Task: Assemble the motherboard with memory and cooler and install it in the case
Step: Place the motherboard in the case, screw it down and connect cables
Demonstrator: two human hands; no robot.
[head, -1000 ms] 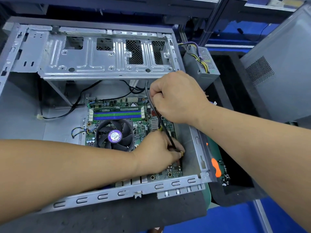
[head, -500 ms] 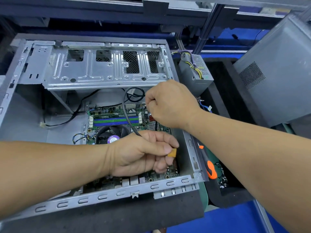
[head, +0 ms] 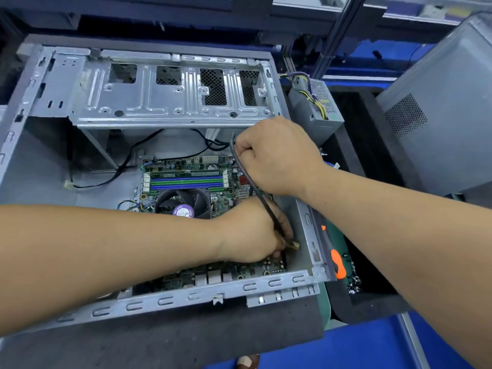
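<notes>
Open metal case [head: 34, 161] flat on the table, drive cage across the far side. Motherboard [head: 229, 201] seated in the case floor, memory sticks [head: 186, 181] slotted, cooler fan [head: 183, 202] mounted beside them. Loose power supply [head: 314, 107] just outside the case's right wall. Orange-handled screwdriver [head: 336, 262] in the tray to the right. Right hand [head: 277, 155] fisted round a black cable [head: 255, 190], holding it taut. Left hand [head: 253, 233] curled low at the board's right edge, pinching the cable's yellow plug [head: 294, 245]. Risks, judged: plug offered crooked, bending header pins; taut cable yanking it loose; slack drooping into the fan; knuckles pressing on small board parts.
</notes>
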